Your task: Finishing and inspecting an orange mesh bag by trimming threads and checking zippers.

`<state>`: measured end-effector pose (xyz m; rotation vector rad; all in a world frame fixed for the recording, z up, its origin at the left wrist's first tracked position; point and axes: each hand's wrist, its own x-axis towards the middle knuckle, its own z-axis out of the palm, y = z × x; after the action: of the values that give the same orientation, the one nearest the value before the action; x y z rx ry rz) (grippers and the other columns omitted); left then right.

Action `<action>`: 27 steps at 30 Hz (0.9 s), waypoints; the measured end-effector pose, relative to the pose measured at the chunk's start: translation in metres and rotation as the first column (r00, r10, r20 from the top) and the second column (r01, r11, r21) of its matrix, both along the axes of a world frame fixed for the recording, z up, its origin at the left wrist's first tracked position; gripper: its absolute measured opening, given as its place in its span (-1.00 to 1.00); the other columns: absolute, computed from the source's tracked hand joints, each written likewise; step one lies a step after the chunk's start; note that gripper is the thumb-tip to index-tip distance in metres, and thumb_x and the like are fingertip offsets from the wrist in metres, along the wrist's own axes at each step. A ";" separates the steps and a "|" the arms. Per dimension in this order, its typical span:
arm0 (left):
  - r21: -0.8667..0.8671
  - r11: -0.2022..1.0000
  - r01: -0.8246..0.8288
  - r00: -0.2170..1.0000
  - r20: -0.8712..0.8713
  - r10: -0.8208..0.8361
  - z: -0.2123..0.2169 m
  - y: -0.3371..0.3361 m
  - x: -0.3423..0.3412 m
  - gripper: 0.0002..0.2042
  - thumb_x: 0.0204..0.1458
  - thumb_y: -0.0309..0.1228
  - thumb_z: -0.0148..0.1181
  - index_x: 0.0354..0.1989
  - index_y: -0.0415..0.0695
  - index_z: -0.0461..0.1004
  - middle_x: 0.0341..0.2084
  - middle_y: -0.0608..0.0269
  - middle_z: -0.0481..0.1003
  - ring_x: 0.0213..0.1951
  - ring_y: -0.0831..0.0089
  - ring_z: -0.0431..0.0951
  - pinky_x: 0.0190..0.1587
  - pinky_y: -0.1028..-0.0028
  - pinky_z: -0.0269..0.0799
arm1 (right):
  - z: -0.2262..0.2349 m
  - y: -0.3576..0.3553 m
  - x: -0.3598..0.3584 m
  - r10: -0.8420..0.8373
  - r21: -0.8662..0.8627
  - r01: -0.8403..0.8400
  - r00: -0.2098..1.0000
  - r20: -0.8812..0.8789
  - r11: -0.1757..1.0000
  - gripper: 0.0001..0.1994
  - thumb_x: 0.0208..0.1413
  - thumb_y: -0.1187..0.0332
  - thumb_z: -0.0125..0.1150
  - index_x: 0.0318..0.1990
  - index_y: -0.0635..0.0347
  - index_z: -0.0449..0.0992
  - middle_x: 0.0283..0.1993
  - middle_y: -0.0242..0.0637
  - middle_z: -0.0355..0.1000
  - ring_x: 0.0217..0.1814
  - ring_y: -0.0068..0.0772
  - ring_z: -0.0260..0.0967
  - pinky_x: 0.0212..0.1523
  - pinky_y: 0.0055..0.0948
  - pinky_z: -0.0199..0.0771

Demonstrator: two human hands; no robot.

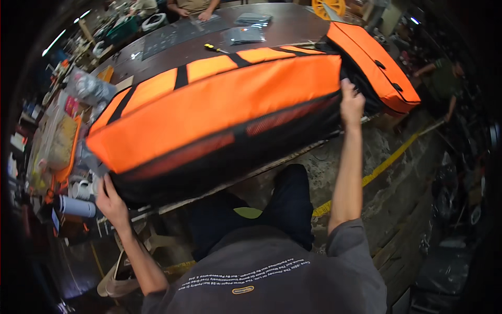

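A large, long orange and black fabric bag (pixel 225 104) lies aslant across the near side of the table. Its top is orange with black straps across the far edge, and its near side is black with reddish mesh panels. At the bag's lower left corner, beside a grey patch, my left hand (pixel 112 201) grips the edge; part of its fingers is hidden. My right hand (pixel 352 104) is closed on the right end, fingers curled at the black side. Just beyond it sits another orange and black piece (pixel 374 68) with two black fittings; whether the two are joined I cannot tell.
Flat grey packets (pixel 246 35) and a yellow-black screwdriver (pixel 213 48) lie on the dark table (pixel 183 49). Left stand a white bottle (pixel 77 206), an orange-edged bin (pixel 65 152) and plastic bags. A person's hands (pixel 205 14) show at the far side. Yellow tape (pixel 387 165) marks the floor.
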<state>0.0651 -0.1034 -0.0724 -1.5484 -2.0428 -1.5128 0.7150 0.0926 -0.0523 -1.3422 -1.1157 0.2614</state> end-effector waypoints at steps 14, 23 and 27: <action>0.139 0.875 0.465 0.641 0.629 -0.440 0.042 0.050 -0.013 -0.81 0.47 -0.35 0.32 0.02 -0.23 0.69 -0.16 0.47 0.67 -0.15 0.70 0.58 0.01 0.59 0.50 | 0.050 0.054 0.034 0.065 -0.101 -0.037 0.956 0.286 0.994 -0.48 0.56 0.02 0.21 -0.13 0.48 0.65 -0.30 -0.31 0.55 -0.21 -0.53 0.41 -0.06 -0.34 0.52; 0.405 0.718 0.566 0.032 0.860 -0.510 0.047 0.021 -0.013 -0.72 0.51 -0.30 0.21 0.08 -0.28 0.68 -0.05 0.12 0.77 -0.10 0.39 0.80 0.03 0.39 0.72 | 0.045 0.060 0.060 0.038 -0.090 -0.006 0.929 0.367 0.996 -0.51 0.57 0.06 0.25 -0.14 0.47 0.67 -0.41 -0.46 0.44 -0.31 -0.62 0.33 -0.21 -0.38 0.42; 0.699 0.522 0.489 -0.347 0.705 -0.618 0.044 0.023 -0.017 -0.53 0.51 -0.47 0.03 0.54 -0.28 0.31 0.35 -0.06 0.56 0.33 0.18 0.63 0.46 0.15 0.49 | 0.050 0.081 0.063 0.063 -0.092 -0.025 0.895 0.442 0.995 -0.49 0.59 0.03 0.19 0.02 0.45 0.71 -0.24 -0.22 0.65 -0.13 -0.45 0.56 -0.02 -0.34 0.52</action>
<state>0.0483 -0.0804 -0.0286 -1.6667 -0.9633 -4.0619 0.7781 0.1733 -0.0022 -1.4956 -1.5336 0.0295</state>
